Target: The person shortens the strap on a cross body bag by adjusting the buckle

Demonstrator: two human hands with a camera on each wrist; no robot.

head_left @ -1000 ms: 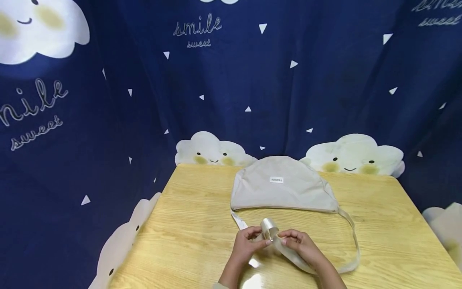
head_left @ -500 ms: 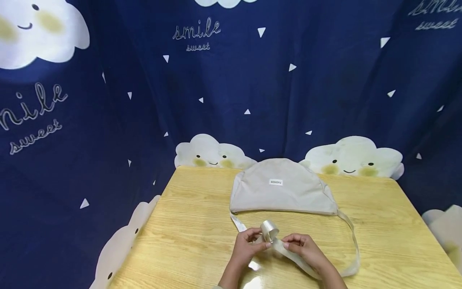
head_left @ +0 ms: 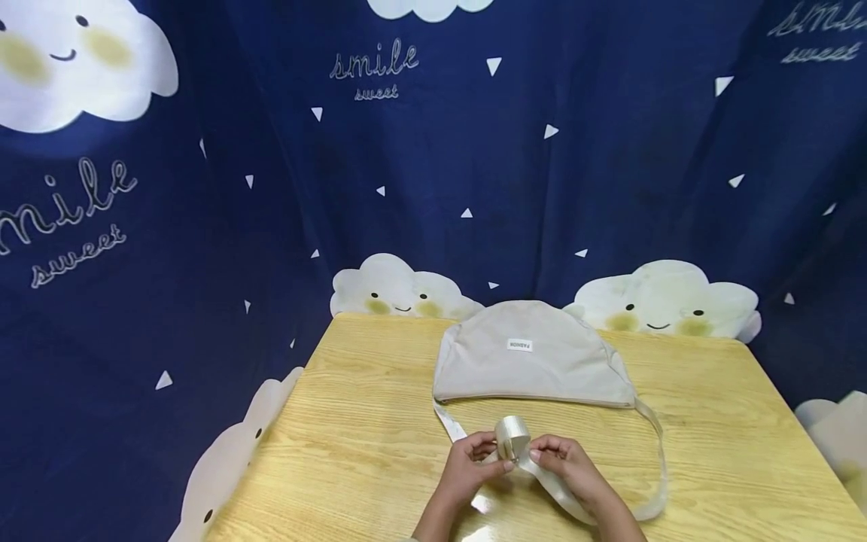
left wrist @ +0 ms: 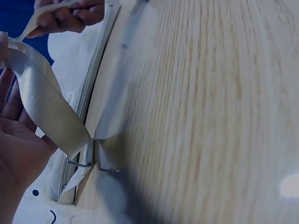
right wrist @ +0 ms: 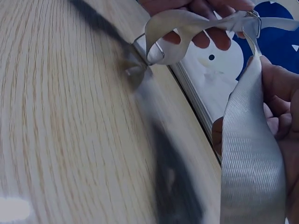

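A light beige bag (head_left: 535,369) with a small white label lies on the table, its long strap reaching toward me. My left hand (head_left: 470,467) pinches the strap at a metal slider buckle (right wrist: 254,21), where a raised loop of webbing (head_left: 512,429) stands up. Just to the right, my right hand (head_left: 569,467) pinches the strap (right wrist: 252,154), its fingers curled; from there the webbing hangs down in a broad band. In the left wrist view another metal ring (left wrist: 78,163) joins the strap to the bag's end. The left fingertips partly hide the slider.
The wooden table (head_left: 352,452) extends on both sides of the bag. A dark blue curtain (head_left: 433,150) with clouds and white triangles hangs behind and to the left. The strap's right-hand run (head_left: 662,452) curves over the tabletop to the bag's corner.
The left hand and the strap loop have shifted slightly right, and the gap between the loop and the right fingertips is narrower than half a second ago. The bag stays put; the view tilts a little.
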